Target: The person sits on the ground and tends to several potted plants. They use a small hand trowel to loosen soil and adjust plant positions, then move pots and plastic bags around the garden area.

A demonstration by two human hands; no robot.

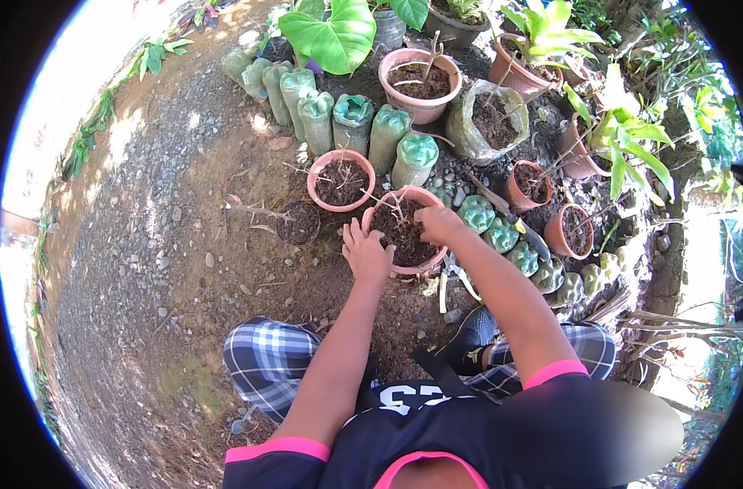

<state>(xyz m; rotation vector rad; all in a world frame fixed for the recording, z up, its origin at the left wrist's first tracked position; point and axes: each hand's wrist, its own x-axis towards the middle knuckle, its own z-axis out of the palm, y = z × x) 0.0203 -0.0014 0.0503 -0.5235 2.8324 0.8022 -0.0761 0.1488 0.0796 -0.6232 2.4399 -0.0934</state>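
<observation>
A round terracotta-coloured plant pot [424, 195] stands on the ground before me, filled with dark soil [411, 247]. A bare, branching woody cutting [398, 209] rises from the soil. My left hand [368, 252] lies over the pot's left rim, fingers spread, with the thumb towards the soil. At the right side of the pot, my right hand [439, 224] reaches over the rim; its bent fingertips touch the soil near the cutting's base and are partly hidden. Pruning shears with pale handles [443, 294] rest on the ground just below the pot, by my right forearm.
Another pot with bare twigs [341, 208] and a small dark pot [298, 224] stand to the left. Upturned green plastic bottles [417, 153] form a border behind. A soil-filled plastic bag [463, 131] and several potted plants lie beyond. A long tool [532, 237] lies right.
</observation>
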